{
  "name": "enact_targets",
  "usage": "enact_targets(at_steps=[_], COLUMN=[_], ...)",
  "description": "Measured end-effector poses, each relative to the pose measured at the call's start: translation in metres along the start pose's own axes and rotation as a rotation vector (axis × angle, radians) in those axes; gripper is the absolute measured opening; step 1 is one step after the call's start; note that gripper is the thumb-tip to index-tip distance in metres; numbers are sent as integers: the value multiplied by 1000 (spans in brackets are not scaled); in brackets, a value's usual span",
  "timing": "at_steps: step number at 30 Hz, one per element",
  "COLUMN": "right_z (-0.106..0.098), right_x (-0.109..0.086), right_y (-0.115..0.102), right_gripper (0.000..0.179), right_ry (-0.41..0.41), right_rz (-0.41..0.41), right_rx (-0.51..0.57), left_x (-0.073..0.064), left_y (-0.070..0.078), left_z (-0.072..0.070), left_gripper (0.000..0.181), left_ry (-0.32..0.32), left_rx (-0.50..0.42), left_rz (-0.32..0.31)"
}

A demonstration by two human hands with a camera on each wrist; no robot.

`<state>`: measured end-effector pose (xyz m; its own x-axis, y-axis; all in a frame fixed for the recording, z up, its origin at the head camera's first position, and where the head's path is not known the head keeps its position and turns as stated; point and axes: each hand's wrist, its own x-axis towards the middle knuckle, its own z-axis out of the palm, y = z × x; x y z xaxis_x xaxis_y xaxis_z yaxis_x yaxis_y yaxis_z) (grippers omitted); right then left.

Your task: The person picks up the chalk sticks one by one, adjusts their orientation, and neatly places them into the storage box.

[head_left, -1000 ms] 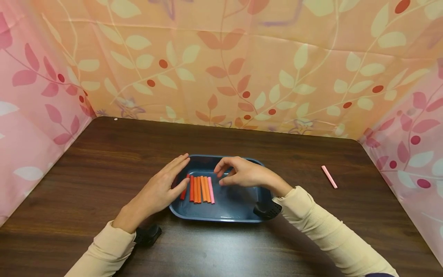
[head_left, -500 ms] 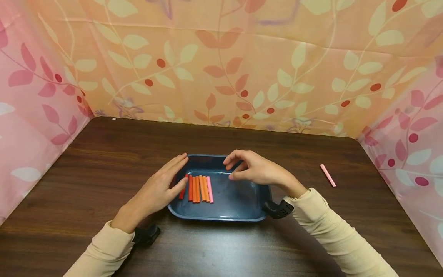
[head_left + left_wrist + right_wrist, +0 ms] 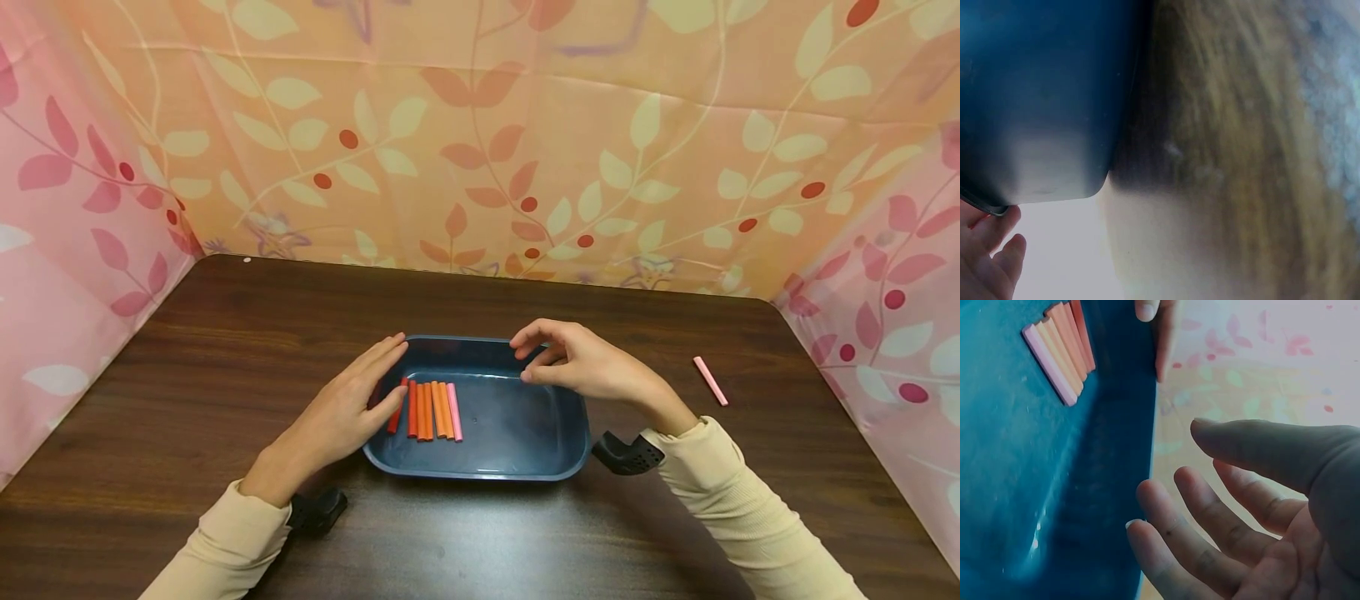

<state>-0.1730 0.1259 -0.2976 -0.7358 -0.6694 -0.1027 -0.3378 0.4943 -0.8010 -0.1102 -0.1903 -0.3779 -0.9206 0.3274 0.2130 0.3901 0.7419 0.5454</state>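
Note:
On the table stands a dark blue rectangular tray. At its left end lies a row of short sticks: red, orange and pink. My left hand rests on the tray's left rim, fingers extended along it and thumb reaching inside over a red stick, partly hiding it. Over the tray's far right corner hovers my right hand; its fingers are loosely bent. In the right wrist view nothing lies between the right thumb and fingers.
A lone pink stick lies on the brown table to the right of the tray. Patterned cloth hangs behind the table and at both sides. Black cameras are strapped to both wrists.
My right hand has moved away from the row of sticks, rightward and slightly back, toward the tray's far right corner. My left hand and the sticks have stayed in place.

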Motion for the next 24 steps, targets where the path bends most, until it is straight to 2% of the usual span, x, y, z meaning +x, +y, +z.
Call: enact_targets(at_steps=[11, 24], right_z=[-14, -27], right_x=[-21, -42], right_y=[10, 22], right_gripper=[39, 40], right_ry=[84, 174], right_rz=[17, 81], right_rx=[46, 41], left_x=[-1, 0], left_y=[1, 2], left_z=[-1, -2], left_gripper=[62, 63], left_ry=[0, -18], left_rx=[5, 7], left_rz=[-2, -16])
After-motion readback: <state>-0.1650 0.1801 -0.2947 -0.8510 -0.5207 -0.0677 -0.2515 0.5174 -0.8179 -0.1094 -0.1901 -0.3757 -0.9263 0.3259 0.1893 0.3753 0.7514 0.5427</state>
